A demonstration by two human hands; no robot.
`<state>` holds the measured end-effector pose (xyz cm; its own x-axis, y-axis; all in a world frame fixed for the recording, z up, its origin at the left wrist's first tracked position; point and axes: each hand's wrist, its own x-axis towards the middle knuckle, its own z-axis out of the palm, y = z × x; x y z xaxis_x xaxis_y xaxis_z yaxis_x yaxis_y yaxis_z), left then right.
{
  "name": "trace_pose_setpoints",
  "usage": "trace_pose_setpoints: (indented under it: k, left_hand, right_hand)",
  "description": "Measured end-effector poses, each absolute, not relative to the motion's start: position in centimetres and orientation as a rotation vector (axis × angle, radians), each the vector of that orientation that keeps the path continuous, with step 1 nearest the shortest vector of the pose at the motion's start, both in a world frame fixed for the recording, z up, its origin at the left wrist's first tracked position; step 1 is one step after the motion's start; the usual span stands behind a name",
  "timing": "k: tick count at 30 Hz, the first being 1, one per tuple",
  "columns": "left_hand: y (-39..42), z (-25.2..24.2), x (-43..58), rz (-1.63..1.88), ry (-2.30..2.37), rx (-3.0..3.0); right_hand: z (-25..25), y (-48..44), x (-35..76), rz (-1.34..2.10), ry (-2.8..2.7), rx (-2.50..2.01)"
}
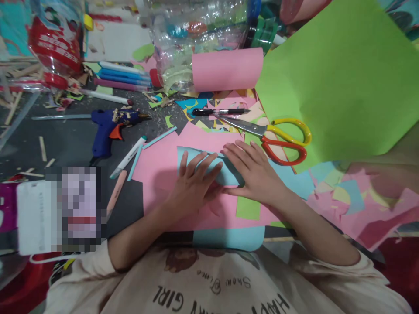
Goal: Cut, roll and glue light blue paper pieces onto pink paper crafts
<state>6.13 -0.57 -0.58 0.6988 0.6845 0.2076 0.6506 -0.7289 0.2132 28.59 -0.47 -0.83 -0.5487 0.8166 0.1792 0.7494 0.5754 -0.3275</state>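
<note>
Head view: beneath the spread left hand (193, 185) and spread right hand (260, 174), blue paper (227, 174) is best pressed evenly.

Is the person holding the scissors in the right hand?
No, the right hand rests on blue paper, and the scissors lie just beyond it.

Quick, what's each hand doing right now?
Left hand: open, spread over the blue paper.
Right hand: open, thumb apart, touching the blue paper too.

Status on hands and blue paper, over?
Left hand and right hand: fingers spread on blue paper. Paper lies over pink sheet. Scissors close by right hand.
</note>
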Motion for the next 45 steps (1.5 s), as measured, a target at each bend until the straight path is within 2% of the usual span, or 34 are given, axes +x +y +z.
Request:
trace_pose_setpoints:
  k: [9, 16, 23, 29, 35, 45]
  left_hand:
    - [-0.8, 0.5, 5.8, 0.442, 0.917, 2.707]
    - [-1.4, -0.3, 6.2, 0.355, 0.924, 2.779]
    - [-1.7, -0.5, 6.4, 0.258, 0.934, 2.752]
    - [-1.3, -0.7, 6.6, 0.290, 1.042, 2.708]
    - [-1.0, 0.0, 6.4, 0.500, 0.882, 2.807]
    - [-1.3, 0.0, 6.2, 0.456, 1.187, 2.862]
  right_hand:
    - [-1.1, -0.1, 29.1, 0.350, -2.489, -1.360]
    - [-0.4, -0.3, 29.0, 0.221, -2.467, -1.310]
    - [-0.1, -0.6, 28.6, 0.251, -2.429, -1.285]
    - [-0.5, -0.6, 28.4, 0.271, -2.442, -1.269]
    - [-0.5, -0.7, 28.3, 0.263, -2.480, -1.226]
    - [-0.4, -0.7, 28.1, 0.183, -2.515, -1.209]
